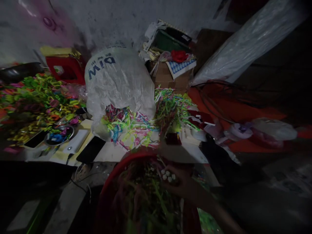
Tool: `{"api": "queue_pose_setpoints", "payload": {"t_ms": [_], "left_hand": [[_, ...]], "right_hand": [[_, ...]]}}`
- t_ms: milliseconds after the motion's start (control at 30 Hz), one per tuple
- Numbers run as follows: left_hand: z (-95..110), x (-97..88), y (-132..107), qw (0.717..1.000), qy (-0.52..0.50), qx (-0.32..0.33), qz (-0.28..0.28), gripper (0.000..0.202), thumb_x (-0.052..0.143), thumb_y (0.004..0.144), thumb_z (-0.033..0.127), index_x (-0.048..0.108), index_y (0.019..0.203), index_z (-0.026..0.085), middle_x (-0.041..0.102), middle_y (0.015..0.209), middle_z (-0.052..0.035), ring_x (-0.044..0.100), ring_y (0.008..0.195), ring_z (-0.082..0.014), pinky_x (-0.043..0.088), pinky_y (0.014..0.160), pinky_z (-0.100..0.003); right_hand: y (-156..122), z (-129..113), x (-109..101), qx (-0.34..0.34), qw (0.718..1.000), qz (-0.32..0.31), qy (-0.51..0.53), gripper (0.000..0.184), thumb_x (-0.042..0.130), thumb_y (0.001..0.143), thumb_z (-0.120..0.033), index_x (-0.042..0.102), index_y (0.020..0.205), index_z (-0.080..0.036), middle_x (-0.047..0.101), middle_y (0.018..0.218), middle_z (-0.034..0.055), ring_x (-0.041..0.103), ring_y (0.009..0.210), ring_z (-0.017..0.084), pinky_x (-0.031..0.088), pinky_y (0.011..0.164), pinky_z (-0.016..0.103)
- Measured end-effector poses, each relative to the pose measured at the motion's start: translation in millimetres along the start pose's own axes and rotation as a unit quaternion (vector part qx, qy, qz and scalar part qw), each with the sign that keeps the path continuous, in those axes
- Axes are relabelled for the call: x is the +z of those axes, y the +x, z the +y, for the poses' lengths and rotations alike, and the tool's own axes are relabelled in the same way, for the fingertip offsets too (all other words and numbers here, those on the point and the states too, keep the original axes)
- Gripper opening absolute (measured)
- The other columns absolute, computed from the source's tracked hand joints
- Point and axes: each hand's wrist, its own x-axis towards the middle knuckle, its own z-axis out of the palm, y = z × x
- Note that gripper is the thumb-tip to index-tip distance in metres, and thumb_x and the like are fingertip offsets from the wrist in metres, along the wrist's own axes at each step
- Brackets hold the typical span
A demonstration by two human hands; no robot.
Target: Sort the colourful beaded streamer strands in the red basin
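My right hand (179, 181) reaches in from the lower right over a red tub (107, 182). Its fingers are curled round several small, whitish, rounded pieces (168, 175). A thin pale strand sticks up beside the fingertips. Inside the tub lie tangled green and pink plastic strips (148, 198), dim and partly blurred. My left hand is out of sight. Just beyond the tub, a white plastic bag (122, 78) lies on the table with coloured strips (133, 126) spilling from its mouth.
At the left is a heap of bright plastic parts (36, 100), near a metal bowl (59, 135), a white power bank (76, 141) and a dark phone (91, 149). Another pile of strips (173, 105) sits before a cardboard box (170, 76). A plastic-wrapped roll (243, 42) leans at the right.
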Motion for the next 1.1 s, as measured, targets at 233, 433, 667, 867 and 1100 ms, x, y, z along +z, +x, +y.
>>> {"api": "queue_pose_setpoints", "payload": {"t_ms": [233,433,667,867,1100], "left_hand": [[37,-32.8,35,0.967,-0.216,-0.119,-0.065,0.033,0.049,0.09,0.026,0.05,0.122,0.018,0.065,0.107,-0.0085,0.065,0.092,-0.0188,0.057,0.072,-0.026],[55,-50.9,68,0.979,-0.189,-0.077,-0.019,0.029,0.055,0.085,0.025,0.053,0.113,0.021,0.065,0.106,-0.0048,0.065,0.092,-0.0167,0.054,0.078,-0.024],[68,-78.1,94,0.992,-0.005,0.122,0.022,0.046,0.043,0.069,0.01,0.05,0.113,0.022,0.064,0.092,-0.0031,0.062,0.081,-0.0169,0.053,0.066,-0.025],[67,-80.5,96,0.965,0.135,0.214,0.065,0.031,0.028,0.087,0.02,0.051,0.109,0.017,0.066,0.086,-0.0059,0.063,0.073,-0.0194,0.051,0.066,-0.032],[62,-79.7,95,0.959,0.174,0.219,0.047,0.045,0.026,0.075,0.007,0.051,0.11,0.018,0.067,0.088,-0.0034,0.064,0.078,-0.0195,0.05,0.07,-0.033]], "right_hand": [[-8,-29,8,-0.056,0.997,-0.013,0.053,0.03,0.06,0.079,-0.034,0.062,0.104,-0.019,0.066,0.093,0.0028,0.061,0.082,0.017,0.047,0.068,0.024],[-23,-45,1,-0.077,0.992,0.102,-0.015,0.012,0.057,0.08,-0.028,0.055,0.086,-0.017,0.062,0.071,-0.0018,0.057,0.062,0.011,0.041,0.054,0.018],[-38,-50,-10,-0.247,0.959,0.126,-0.06,0.02,0.054,0.083,-0.022,0.061,0.102,-0.022,0.069,0.088,-0.0008,0.065,0.077,0.009,0.047,0.068,0.012],[-43,-49,-7,-0.342,0.873,0.237,-0.254,0.037,0.021,0.098,-0.035,0.054,0.11,-0.022,0.069,0.09,-0.0019,0.066,0.077,0.008,0.047,0.063,0.013],[-41,-58,-4,-0.372,0.773,0.312,-0.408,0.031,0.028,0.097,-0.015,0.059,0.101,-0.017,0.07,0.091,-0.0023,0.062,0.074,0.01,0.045,0.069,0.022]]}}
